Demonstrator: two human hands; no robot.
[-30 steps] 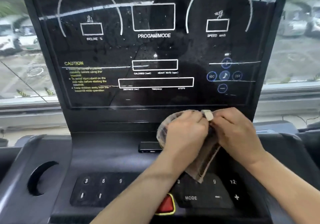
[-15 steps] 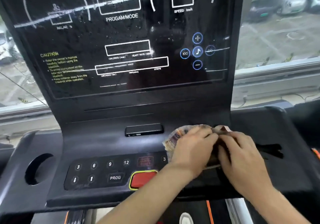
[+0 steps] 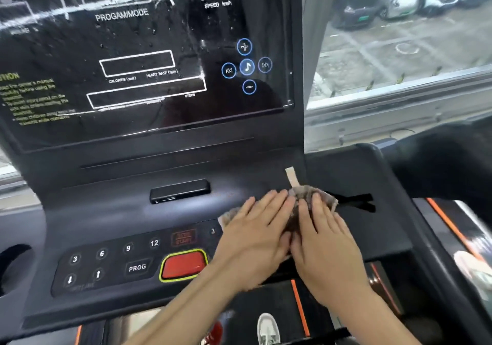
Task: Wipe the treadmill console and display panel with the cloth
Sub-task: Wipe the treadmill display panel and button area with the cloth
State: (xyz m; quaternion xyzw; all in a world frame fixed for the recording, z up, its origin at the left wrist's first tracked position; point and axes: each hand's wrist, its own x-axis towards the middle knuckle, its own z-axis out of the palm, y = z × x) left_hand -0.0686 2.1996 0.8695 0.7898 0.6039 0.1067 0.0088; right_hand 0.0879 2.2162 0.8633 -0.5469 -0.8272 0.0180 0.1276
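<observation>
Since the earlier frame the cloth (image 3: 308,190) went from bunched to pressed flat on the right part of the console (image 3: 119,211), beside the key "3". Both grips are open: left hand (image 3: 255,238) and right hand (image 3: 327,248) lie side by side on it, fingers straight. Its white tag (image 3: 291,175) points toward the display panel (image 3: 159,38).

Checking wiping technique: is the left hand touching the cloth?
Touching. Head view shows the left hand flat on the cloth, which sticks out on both sides of it.

A gym: black plastic treadmill console (image 3: 106,211) under my right hand (image 3: 327,243); beyond it, glass window (image 3: 399,64) onto parked cars (image 3: 356,8).
</observation>
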